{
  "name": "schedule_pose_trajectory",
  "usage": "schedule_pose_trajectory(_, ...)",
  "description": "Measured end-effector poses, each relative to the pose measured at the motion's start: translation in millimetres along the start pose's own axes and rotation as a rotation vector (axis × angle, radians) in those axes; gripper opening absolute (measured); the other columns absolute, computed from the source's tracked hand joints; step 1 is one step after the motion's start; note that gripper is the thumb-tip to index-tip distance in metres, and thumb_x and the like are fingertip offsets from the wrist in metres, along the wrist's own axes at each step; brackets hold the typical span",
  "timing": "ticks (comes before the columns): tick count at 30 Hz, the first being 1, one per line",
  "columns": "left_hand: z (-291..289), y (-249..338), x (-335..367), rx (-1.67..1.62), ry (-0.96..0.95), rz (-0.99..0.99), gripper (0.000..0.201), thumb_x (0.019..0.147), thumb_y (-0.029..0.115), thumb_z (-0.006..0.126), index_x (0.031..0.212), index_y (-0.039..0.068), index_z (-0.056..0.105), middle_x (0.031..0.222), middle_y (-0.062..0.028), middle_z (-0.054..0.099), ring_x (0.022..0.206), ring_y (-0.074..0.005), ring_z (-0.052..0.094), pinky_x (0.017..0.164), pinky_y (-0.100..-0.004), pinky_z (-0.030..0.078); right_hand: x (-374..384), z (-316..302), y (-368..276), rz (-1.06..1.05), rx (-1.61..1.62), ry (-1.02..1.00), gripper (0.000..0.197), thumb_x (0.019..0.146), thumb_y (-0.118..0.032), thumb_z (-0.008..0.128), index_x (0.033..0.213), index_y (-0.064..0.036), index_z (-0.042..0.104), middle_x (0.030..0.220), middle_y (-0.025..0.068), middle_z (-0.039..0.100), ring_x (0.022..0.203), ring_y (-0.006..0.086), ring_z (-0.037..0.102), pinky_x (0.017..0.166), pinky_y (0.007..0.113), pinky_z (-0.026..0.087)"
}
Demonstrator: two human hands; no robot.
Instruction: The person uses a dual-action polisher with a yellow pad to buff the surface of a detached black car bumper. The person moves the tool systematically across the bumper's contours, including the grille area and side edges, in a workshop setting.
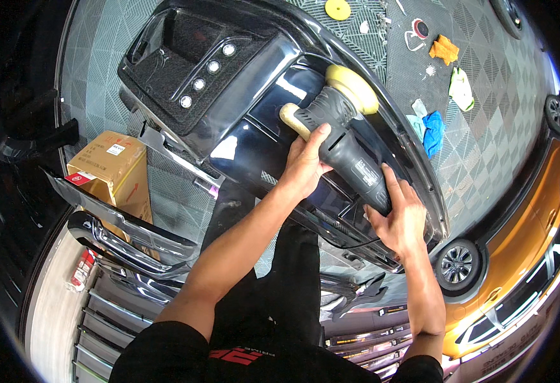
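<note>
A black power polisher (355, 167) lies slantwise across a glossy black car body panel (264, 137), held in both hands. My left hand (304, 165) grips the polisher near its head, with the thumb along the body below a tan-ended side knob (289, 115). My right hand (402, 216) is wrapped round the rear end of the body. At the far end, the yellow foam pad (356, 90) is tipped on edge beside the panel's raised right rim. Whether the pad touches the panel, I cannot tell.
A cardboard box (117, 163) and loose glossy black trim pieces (127, 223) stand at the left. Cloths in orange (445, 50), pale green (462, 89) and blue (433, 133) lie on the tiled floor, near another yellow pad (337, 9). An orange car (516, 236) is parked at the right.
</note>
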State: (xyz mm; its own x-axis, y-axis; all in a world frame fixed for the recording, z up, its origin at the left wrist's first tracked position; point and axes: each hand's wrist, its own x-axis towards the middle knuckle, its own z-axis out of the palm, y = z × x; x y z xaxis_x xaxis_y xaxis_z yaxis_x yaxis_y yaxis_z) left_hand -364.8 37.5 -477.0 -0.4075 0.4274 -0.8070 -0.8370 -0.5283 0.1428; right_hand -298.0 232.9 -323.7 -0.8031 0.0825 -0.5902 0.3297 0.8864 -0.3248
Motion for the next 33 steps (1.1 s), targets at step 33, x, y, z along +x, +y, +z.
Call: schedule_pose_trajectory(33, 19.8, -53.3, -14.2, -0.048, -0.046, -0.053, 0.062, 0.095, 0.029, 0.085, 0.145, 0.008, 0.054, 0.131, -0.0079, 0.067, 0.119, -0.0234, 0.069, 0.107, -0.0556, 0.057, -30.1, -16.1, 31.6, 0.069, -0.077, -0.076, 0.095, 0.073, -0.018, 0.092, 0.159, -0.0141, 0.053, 0.107, 0.0157, 0.068, 0.103, 0.0396, 0.069, 0.093, 0.05, 0.054)
